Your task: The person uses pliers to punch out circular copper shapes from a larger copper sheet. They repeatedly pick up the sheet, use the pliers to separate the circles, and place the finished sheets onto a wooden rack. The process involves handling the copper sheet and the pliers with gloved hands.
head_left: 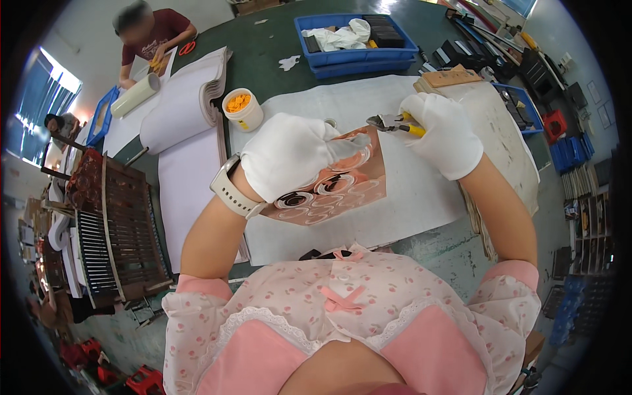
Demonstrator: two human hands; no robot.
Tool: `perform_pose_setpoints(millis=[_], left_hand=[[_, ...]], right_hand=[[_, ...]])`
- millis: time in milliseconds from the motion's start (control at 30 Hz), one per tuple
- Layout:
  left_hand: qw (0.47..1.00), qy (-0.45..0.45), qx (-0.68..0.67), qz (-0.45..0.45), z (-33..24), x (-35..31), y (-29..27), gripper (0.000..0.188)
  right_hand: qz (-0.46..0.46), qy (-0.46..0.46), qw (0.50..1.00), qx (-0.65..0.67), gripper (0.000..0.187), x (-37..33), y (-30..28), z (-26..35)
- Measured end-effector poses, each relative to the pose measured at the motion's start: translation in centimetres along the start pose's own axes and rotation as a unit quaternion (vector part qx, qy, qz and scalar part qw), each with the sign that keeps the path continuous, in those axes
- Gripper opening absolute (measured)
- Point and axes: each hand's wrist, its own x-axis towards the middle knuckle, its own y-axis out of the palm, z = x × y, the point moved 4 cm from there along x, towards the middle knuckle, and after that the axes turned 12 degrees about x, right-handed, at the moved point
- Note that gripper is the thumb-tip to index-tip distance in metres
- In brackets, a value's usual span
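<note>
My left hand [286, 155], in a white glove, is closed on the upper left side of a shiny copper-coloured plate [372, 187] with rows of raised ring shapes. The plate is tilted above a white paper sheet [421, 217]. Yellow-handled cutting pliers [388, 123] are gripped in my gloved right hand [444, 135]. Their jaws point left, close to the plate's top right corner; whether they touch it I cannot tell. My left hand covers part of the plate.
A white tub [242, 118] of orange pieces stands beyond my left hand, beside thick stacked sheets [181, 125]. Blue trays [359, 56] lie at the back. A wooden block [451, 78] rests on a pile at right. Another person [155, 39] works at the far left.
</note>
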Motion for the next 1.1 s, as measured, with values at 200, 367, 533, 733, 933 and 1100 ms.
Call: perform_pose_setpoints(millis=[200,367,533,733,933,1100], left_hand=[[0.972,-0.074,0.060,0.217,-0.2,1.0,0.1,0.041],[0.992,0.049,0.120,-0.007,0.0,-0.1,0.7,0.042],[0.991,0.048,0.124,0.012,-0.3,0.0,0.2,0.040],[0.993,0.031,0.115,0.012,-0.3,0.2,-0.8,0.022],[0.993,-0.078,-0.085,-0.005,0.1,-0.3,-0.8,0.020],[0.992,-0.087,-0.093,-0.003,0.6,-0.7,-0.3,0.024]], right_hand=[[0.004,-0.019,1.000,0.013,0.020,0.4,0.6,-1.1],[-0.014,-0.033,0.999,0.025,0.019,0.7,1.1,-1.4],[-0.007,-0.020,1.000,0.016,0.016,0.5,1.6,-1.5],[-0.066,-0.044,0.996,0.041,0.019,0.9,1.0,-0.4],[-0.083,-0.067,0.994,0.013,0.023,0.8,0.9,0.2],[-0.085,-0.088,0.992,-0.024,0.027,1.0,0.8,0.3]])
